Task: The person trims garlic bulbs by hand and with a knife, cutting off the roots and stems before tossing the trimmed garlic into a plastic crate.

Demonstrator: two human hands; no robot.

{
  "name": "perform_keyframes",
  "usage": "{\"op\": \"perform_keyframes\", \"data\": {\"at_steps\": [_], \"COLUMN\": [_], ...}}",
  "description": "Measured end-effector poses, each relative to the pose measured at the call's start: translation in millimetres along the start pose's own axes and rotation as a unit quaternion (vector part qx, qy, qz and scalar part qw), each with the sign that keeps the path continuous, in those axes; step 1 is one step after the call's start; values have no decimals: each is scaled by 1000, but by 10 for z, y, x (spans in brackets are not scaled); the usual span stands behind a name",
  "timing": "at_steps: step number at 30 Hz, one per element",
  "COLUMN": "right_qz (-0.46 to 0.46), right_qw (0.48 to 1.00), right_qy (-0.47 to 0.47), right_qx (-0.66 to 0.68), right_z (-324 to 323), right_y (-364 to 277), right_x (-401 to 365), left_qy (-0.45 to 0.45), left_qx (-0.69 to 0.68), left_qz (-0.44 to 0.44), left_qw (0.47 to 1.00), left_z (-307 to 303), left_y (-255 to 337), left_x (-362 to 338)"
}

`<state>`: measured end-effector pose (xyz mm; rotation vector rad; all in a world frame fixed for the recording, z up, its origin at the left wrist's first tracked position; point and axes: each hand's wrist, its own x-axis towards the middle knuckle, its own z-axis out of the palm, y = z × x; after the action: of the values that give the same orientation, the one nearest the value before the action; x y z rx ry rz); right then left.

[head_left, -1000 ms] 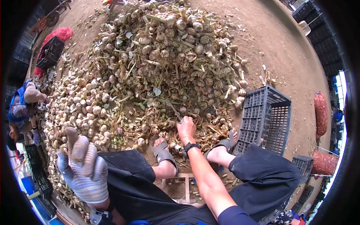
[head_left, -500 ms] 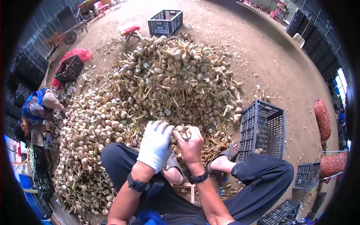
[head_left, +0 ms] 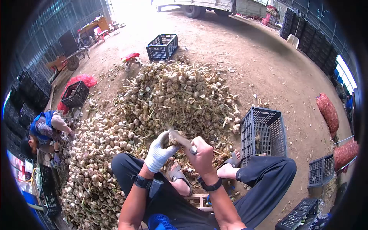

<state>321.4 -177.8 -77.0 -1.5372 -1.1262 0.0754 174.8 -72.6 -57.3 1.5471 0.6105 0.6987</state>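
My left hand [head_left: 158,152], in a white glove, is curled around a garlic bulb [head_left: 174,140] that is partly hidden by the fingers and the blade. My bare right hand [head_left: 201,153] is closed on the handle of a knife [head_left: 180,138], whose broad blade lies across the bulb and points up and to the left. Just beyond both hands rises a large heap of garlic with stalks [head_left: 180,96]. More garlic bulbs [head_left: 90,165] are piled to the left of my knees.
A dark crate [head_left: 264,134] stands by my right foot, another crate [head_left: 162,46] behind the heap. At the left a person in blue [head_left: 44,126] bends over the garlic. Red sacks [head_left: 328,115] lie at the right, and a truck [head_left: 207,7] stands at the back.
The view has tilted up and shows the truck. My right hand has turned, so the knife blade now lies across toward my left hand, whose fingers and thumb now curl around the bulb.
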Motion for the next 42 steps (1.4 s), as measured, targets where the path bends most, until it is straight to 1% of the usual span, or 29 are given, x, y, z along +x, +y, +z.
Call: {"op": "perform_keyframes", "data": {"at_steps": [1,3,5,7,9,10,11,13,14,17,18,19,21,25,28,30,31,33,34,35,37,38,39,41,42], "right_qz": [-63,-66,-114,-126,-137,-152,-169,-170,-169,-165,-164,-163,-148,-128,-99,17,114,166,186,206,255,295,331,362,386], "right_qw": [998,997,988,985,982,978,974,975,975,976,977,977,981,988,993,994,986,974,972,969,956,932,894,828,800], "right_qy": [-6,-16,-35,-50,-65,-73,-82,-82,-88,-100,-104,-104,-93,-67,-47,-2,27,76,78,84,127,124,120,52,-9], "right_qx": [-32,-43,-97,-105,-112,-121,-128,-118,-114,-98,-86,-85,-80,-56,-40,-112,-115,-136,-119,-103,67,172,277,425,459], "right_z": [9,10,17,28,53,84,115,152,167,237,271,302,351,406,438,471,446,295,301,308,407,465,469,525,362], "right_y": [-7,-21,-7,-11,3,18,22,5,3,51,86,120,190,329,526,865,1092,1285,1331,1378,1169,1085,875,744,485], "right_x": [-10,-23,-20,-22,-40,-51,-59,-69,-77,-129,-150,-173,-228,-275,-340,-458,-539,-614,-651,-663,-542,-524,-454,-484,-357], "left_qy": [-4,-5,-25,-22,-30,-26,-25,-22,-33,-49,-51,-51,-70,-67,-54,-20,-8,-2,5,5,24,10,7,-3,-27], "left_qx": [-3,8,20,1,73,29,30,98,75,69,52,52,108,115,126,218,167,187,197,177,156,114,117,28,-14], "left_qz": [4,3,-1,-5,30,9,7,29,10,13,-8,-9,21,-6,-2,-54,-21,-22,-25,-42,-5,-10,-9,24,17], "left_qw": [1000,1000,999,1000,996,999,999,995,997,996,997,997,991,991,991,974,986,982,980,983,987,993,993,999,999], "left_z": [-11,-20,-62,-48,-99,-114,-130,-136,-170,-211,-225,-244,-257,-189,-92,-28,12,82,115,155,202,191,212,282,292], "left_y": [-14,-17,-108,-85,-131,-147,-139,-39,-83,-136,-194,-231,-276,-305,-222,-19,0,-2,-3,39,-6,-24,-17,-13,-30], "left_x": [-15,-31,-29,-40,-53,-71,-81,-95,-91,-95,-87,-79,-76,-70,-66,-73,-107,-107,-75,-53,18,37,53,83,85]}}
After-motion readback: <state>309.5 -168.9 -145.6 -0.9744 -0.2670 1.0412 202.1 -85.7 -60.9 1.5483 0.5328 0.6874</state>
